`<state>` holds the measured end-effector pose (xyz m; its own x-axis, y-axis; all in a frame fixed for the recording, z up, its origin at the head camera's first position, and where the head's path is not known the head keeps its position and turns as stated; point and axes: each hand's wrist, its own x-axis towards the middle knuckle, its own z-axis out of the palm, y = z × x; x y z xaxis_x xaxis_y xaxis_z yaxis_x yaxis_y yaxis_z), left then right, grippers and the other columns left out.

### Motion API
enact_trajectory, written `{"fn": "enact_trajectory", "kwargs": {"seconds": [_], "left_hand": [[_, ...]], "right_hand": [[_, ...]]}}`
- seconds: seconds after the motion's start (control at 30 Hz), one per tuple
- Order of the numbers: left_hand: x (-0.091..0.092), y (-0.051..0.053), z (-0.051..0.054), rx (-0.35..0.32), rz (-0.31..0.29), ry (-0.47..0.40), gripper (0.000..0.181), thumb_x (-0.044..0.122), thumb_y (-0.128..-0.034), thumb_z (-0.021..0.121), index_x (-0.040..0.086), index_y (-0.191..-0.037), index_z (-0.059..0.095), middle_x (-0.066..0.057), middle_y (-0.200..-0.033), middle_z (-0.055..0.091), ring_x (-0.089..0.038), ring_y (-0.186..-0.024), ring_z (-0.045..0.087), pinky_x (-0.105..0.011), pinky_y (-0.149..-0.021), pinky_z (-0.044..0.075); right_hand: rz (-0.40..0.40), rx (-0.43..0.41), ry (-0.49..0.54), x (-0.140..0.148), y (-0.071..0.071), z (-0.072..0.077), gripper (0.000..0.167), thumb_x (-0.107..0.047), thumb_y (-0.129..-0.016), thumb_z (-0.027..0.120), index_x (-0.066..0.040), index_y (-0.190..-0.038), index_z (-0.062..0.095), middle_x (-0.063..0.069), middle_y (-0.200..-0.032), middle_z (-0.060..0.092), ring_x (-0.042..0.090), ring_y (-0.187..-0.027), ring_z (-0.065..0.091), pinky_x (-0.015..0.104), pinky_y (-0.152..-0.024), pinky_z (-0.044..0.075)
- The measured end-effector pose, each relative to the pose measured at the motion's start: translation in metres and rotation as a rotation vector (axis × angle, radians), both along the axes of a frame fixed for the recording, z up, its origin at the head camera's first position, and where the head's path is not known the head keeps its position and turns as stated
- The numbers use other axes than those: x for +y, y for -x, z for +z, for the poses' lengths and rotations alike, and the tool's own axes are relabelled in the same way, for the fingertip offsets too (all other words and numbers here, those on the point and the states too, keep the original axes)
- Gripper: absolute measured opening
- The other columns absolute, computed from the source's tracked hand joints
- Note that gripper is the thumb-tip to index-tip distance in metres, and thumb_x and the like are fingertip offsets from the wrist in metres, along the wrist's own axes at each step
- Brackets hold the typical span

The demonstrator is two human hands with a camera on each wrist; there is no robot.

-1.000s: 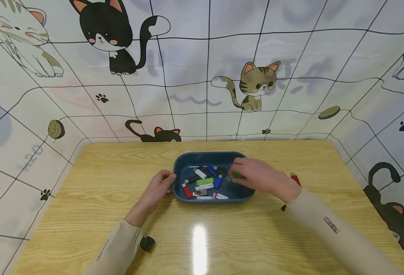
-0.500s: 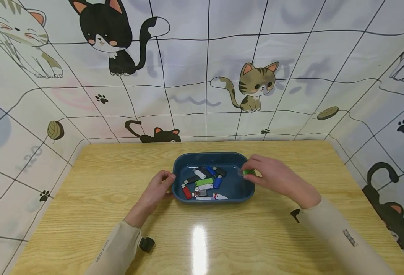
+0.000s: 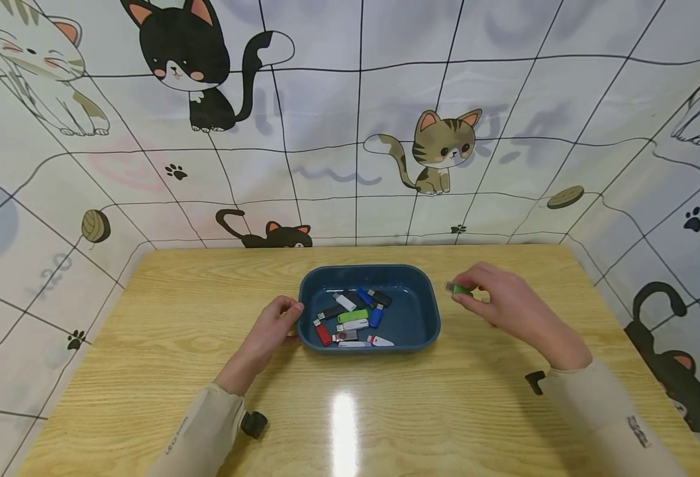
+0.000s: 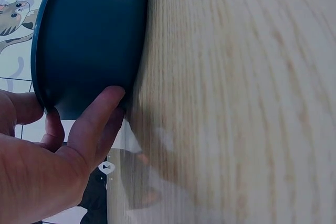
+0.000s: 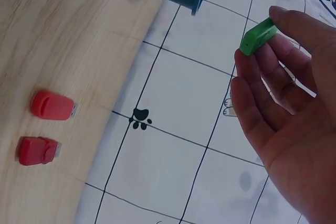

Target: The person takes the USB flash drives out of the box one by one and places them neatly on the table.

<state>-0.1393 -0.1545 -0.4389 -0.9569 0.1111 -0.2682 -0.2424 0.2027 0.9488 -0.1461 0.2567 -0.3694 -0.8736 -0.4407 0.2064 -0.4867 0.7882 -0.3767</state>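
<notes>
A dark blue tray (image 3: 409, 315) stands mid-table, with several USB sticks in it: black, blue, white, red and a green one (image 3: 352, 316). At its left end my left hand (image 3: 269, 330) holds the rim; in the left wrist view, thumb and a finger pinch the edge while other fingers touch the outer wall (image 4: 89, 40). Right of the tray, raised above the table, my right hand (image 3: 507, 306) pinches a green USB stick (image 3: 459, 289) between thumb and fingertips. The right wrist view shows that stick's green body (image 5: 256, 38).
Two red USB sticks lie on the wooden table (image 3: 177, 298) in the right wrist view, one lighter (image 5: 52, 105) and one darker (image 5: 38, 150); my right hand and arm hide them in the head view. A cat-print cloth (image 3: 326, 165) rises behind the table.
My right hand has moved out of the tray to the right, past its rim, with the green USB stick between its fingers. The left hand and the tray have stayed in place.
</notes>
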Motion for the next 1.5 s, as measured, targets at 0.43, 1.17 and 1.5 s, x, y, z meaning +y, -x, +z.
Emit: {"fn": "enact_trajectory", "kwargs": {"seconds": [0.43,1.17,1.5], "left_hand": [[0.0,0.001,-0.001,0.002,-0.013,-0.003,0.03,0.02,-0.1121,0.047,-0.007,-0.124,0.05,-0.02,-0.12,0.047,-0.025,-0.095,0.059,-0.035,-0.079,0.063],[-0.001,0.002,-0.005,0.001,0.002,-0.001,0.028,0.019,-0.1117,0.048,-0.007,-0.123,0.051,-0.021,-0.122,0.048,-0.026,-0.094,0.059,-0.034,-0.078,0.063],[-0.001,0.002,-0.005,0.003,-0.001,-0.002,0.027,0.018,-0.1116,0.047,-0.007,-0.121,0.051,-0.021,-0.121,0.048,-0.025,-0.09,0.061,-0.032,-0.076,0.063]], "right_hand": [[-0.107,0.044,0.034,0.025,-0.006,-0.013,0.015,-0.015,-0.093,0.079,-0.011,-0.106,0.073,0.001,-0.103,0.069,0.022,-0.092,0.068,0.049,-0.079,0.057],[-0.411,-0.058,0.057,0.069,-0.008,-0.033,0.038,-0.033,-0.1,0.07,0.001,-0.119,0.069,0.019,-0.101,0.074,0.035,-0.09,0.069,0.045,-0.067,0.053],[-0.487,-0.163,0.0,0.085,-0.001,-0.038,0.051,-0.042,-0.102,0.065,0.006,-0.118,0.065,0.026,-0.106,0.071,0.037,-0.086,0.067,0.038,-0.06,0.05]]}}
